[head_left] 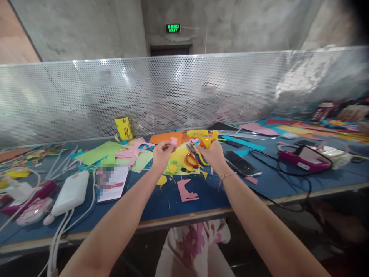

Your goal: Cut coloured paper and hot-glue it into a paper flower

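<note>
My left hand (pixel 162 153) pinches a small piece of pink paper (pixel 173 141) between thumb and fingertips, above the table's middle. To its right, my right hand (pixel 212 153) is closed on the handle of a yellow hot glue gun (pixel 201 134), whose nozzle points left. Just left of that hand lie scissors (pixel 192 160) with red and yellow handles, on yellow paper (pixel 180 154). A green and yellow paper flower (pixel 173 167) rests below my left hand. Nearer the front edge is a cut pink paper scrap (pixel 186 189).
A phone with a lit screen (pixel 113 184) and a white power bank (pixel 71 192) lie at left. A dark phone (pixel 242 163) and black cable (pixel 308 184) are at right. Coloured paper covers the back, before a perforated metal screen (pixel 167 92). A yellow packet (pixel 123 128) leans there.
</note>
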### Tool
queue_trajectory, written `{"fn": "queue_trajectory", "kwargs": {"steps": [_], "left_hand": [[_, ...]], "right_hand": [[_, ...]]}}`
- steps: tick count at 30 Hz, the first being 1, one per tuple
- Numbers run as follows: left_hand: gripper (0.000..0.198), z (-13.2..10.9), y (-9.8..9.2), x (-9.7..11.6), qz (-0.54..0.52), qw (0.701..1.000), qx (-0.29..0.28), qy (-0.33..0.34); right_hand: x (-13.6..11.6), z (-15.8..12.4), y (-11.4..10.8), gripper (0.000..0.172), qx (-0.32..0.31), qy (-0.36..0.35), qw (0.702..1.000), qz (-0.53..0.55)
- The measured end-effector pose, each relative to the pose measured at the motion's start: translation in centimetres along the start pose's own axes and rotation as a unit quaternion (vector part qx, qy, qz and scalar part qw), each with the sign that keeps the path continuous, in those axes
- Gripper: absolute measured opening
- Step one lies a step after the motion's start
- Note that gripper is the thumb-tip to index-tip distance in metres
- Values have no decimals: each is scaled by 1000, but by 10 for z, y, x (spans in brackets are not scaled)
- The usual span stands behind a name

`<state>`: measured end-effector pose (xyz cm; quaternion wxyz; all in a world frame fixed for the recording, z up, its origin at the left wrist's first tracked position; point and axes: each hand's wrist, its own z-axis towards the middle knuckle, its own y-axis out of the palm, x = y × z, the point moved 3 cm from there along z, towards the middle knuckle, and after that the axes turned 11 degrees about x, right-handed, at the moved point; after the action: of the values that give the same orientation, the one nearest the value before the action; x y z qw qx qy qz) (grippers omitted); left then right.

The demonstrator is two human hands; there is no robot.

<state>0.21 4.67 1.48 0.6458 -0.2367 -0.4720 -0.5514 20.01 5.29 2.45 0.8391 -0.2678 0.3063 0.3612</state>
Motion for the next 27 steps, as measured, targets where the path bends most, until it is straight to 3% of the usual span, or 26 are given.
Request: {"fn": "queue_trajectory", "kwargs": {"steps": [4,10,16,27], "left_hand": [[23,-3,2,1,-3,1000,-10,-2],[22,-14,12,2,4,999,-34,-2],[20,-22,18,2,7,998,-59,14],[21,-28,24,2,-11,996,-91,-16]], "right_hand": [[2,-1,9,34,-32,106,984,137],[-8,-15,23,37,-71,168,926,331],[-13,-23,29,42,-79,186,910,362],[-14,-24,33,41,-85,222,884,403]]}}
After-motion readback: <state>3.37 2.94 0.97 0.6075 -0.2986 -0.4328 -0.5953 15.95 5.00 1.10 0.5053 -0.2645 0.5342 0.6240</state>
